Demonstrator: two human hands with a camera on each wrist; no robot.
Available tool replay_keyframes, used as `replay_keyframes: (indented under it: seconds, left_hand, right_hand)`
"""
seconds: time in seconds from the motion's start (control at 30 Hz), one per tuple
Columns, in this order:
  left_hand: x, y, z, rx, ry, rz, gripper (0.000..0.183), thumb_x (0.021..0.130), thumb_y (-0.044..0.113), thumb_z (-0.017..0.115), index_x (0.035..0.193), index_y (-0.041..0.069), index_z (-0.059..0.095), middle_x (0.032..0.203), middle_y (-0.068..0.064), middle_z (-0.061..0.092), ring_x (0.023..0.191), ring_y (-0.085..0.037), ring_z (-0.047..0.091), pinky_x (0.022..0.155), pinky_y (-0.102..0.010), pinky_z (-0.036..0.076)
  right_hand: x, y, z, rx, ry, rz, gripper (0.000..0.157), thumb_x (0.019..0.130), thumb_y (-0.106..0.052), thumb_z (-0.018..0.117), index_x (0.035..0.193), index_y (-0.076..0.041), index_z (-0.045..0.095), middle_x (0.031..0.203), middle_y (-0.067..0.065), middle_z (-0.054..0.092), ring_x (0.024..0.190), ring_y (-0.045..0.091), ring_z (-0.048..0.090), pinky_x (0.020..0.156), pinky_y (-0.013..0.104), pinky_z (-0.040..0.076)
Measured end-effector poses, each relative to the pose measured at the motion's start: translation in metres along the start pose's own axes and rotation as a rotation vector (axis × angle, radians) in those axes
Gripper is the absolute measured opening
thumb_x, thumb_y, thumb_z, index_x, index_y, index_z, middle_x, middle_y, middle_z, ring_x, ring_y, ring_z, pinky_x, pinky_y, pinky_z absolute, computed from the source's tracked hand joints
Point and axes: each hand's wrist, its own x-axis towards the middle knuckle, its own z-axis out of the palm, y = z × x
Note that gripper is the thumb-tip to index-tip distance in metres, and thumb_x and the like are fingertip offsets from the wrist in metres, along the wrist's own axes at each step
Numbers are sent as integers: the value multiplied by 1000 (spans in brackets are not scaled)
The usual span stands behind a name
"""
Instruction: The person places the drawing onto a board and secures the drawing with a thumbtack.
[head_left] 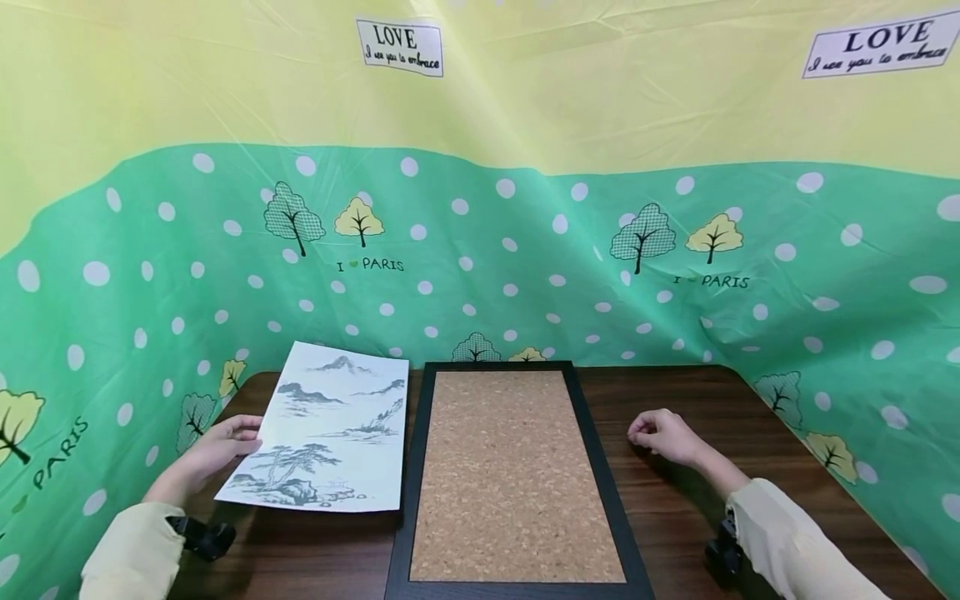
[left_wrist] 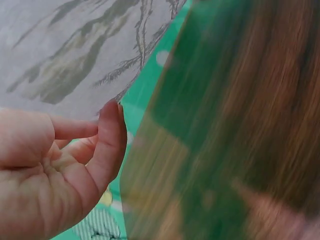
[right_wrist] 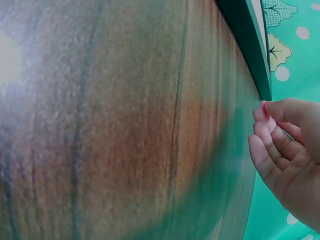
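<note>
My left hand (head_left: pixel 217 446) pinches a white sheet of paper (head_left: pixel 337 421) by its left edge, thumb and fingers meeting there. Printed on the sheet is a grey landscape of mountains and pine trees. The left wrist view shows the pinching fingertips (left_wrist: pixel 111 112) close up. To the right of the sheet lies a cork board (head_left: pixel 517 475) in a black frame. Beyond the board's right side, my right hand (head_left: pixel 666 435) is held over the table with curled fingers. A small pink object (right_wrist: pixel 264 105) shows between its thumb and index finger, mostly hidden by them.
The dark brown wooden table (head_left: pixel 690 542) carries the board. A green and yellow curtain (head_left: pixel 480 233) with dots and trees hangs behind and around the table. Black wrist cameras are strapped below both pale sleeves (head_left: pixel 802 542).
</note>
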Motion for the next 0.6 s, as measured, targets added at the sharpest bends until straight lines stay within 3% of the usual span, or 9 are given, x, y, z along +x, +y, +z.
replay_keyframes:
  seconds: [0.37, 0.6]
  left_hand:
    - [12, 27, 43, -63, -4, -52, 41, 91, 1, 47, 129, -8, 34, 100, -15, 54, 76, -17, 59, 67, -34, 50]
    - [18, 41, 82, -126, -18, -20, 37, 89, -3, 48, 125, -9, 39, 98, -17, 54, 76, -18, 58, 65, -33, 49]
  right_hand:
    - [0, -1, 1, 13, -20, -29, 7, 83, 0, 57, 85, 3, 63, 75, 5, 59, 63, 12, 52, 52, 26, 47]
    - [1, -5, 2, 10, -16, -24, 8, 84, -1, 57, 85, 4, 63, 75, 6, 60, 63, 11, 52, 52, 26, 47]
